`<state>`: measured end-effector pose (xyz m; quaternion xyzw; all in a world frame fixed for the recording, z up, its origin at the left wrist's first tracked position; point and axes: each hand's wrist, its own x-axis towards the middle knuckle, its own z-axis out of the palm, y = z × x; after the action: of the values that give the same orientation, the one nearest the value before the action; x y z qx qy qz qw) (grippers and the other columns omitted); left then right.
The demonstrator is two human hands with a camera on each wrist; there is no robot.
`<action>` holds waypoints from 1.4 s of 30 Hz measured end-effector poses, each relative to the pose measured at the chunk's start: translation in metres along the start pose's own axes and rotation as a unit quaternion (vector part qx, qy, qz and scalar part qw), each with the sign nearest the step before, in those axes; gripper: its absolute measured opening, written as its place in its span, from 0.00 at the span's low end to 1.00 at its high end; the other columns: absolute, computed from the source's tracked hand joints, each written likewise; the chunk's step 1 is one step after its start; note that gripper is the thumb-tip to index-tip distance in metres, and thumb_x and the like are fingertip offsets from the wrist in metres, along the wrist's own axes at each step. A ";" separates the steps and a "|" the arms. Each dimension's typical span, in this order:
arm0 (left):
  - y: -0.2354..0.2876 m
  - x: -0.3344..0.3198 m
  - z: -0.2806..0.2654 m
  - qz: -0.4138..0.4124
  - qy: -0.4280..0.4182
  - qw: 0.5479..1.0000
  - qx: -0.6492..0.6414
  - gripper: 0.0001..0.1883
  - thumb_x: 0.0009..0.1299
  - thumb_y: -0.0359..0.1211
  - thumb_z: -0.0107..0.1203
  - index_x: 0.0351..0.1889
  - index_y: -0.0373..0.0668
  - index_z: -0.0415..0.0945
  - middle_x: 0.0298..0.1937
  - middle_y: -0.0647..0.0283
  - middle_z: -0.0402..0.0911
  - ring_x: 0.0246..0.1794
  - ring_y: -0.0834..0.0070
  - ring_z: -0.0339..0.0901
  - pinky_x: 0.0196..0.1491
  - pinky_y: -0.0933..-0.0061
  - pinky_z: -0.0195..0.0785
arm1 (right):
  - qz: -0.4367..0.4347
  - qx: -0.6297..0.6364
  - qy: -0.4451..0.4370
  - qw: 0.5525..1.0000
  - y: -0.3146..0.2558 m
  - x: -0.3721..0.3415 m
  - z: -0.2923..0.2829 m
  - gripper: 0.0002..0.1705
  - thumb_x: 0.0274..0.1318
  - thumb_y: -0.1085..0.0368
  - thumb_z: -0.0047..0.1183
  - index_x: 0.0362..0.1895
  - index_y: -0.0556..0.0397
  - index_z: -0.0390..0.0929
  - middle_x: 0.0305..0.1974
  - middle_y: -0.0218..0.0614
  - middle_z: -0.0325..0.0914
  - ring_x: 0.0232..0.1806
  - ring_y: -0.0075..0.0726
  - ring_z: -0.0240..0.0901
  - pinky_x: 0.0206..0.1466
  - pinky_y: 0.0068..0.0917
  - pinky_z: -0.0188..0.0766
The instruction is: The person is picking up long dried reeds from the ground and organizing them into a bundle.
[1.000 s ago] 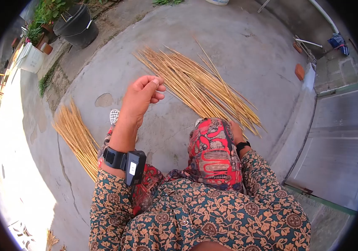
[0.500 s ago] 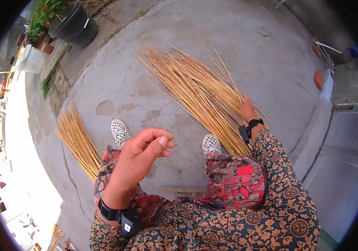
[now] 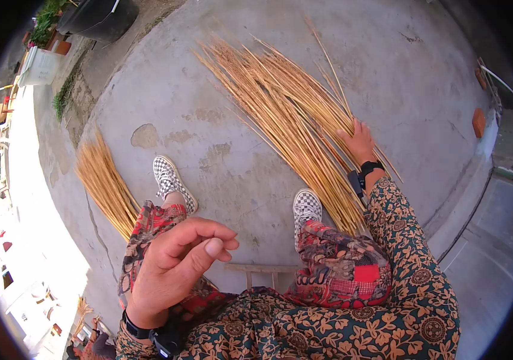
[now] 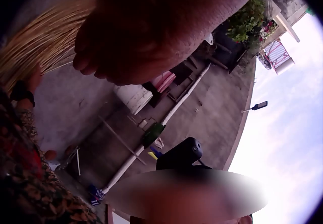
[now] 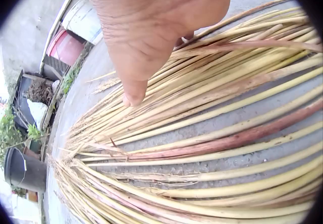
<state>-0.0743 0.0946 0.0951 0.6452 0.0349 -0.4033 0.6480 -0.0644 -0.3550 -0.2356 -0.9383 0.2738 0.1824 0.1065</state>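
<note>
A large spread of dry straw-coloured stalks with feathery heads (image 3: 280, 111) lies on the concrete in front of the right foot. Over its right side my right hand (image 3: 360, 143) reaches down, its thumb (image 5: 135, 89) extended and touching the stalks in the right wrist view; the other fingers are mostly hidden behind the palm. Above the lap my left hand (image 3: 175, 264) is raised, fingers loosely bent with the thumb near the forefinger, and nothing shows in it. To the left lies a smaller bundle of similar stalks (image 3: 105, 186).
Checkered shoes (image 3: 169, 180) stand on the concrete between the two bundles. Part of a wooden stool (image 3: 259, 268) shows below the legs. A black bucket (image 3: 103, 21) and a white bucket (image 3: 39, 67) stand at the upper left. A brick (image 3: 478, 122) lies near the right wall.
My right hand has moved from beside the right knee forward onto the large spread of stalks. My left hand has come down and back towards the lap. The right knee has swung outward.
</note>
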 end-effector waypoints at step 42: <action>-0.008 -0.007 -0.001 0.027 -0.047 0.998 0.010 0.12 0.74 0.33 0.49 0.49 0.34 0.73 0.40 0.65 0.79 0.39 0.83 0.74 0.43 0.81 0.68 | -0.101 -0.012 0.015 0.995 -0.039 -0.093 0.041 0.58 0.36 0.53 0.68 0.72 0.39 0.47 0.62 0.52 0.60 0.64 0.54 0.58 0.61 0.47 0.62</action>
<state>-0.0832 0.1000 0.0924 0.6327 -0.0172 -0.4157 0.6531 -0.1273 -0.2665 -0.2317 -0.9651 0.1767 0.1596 0.1090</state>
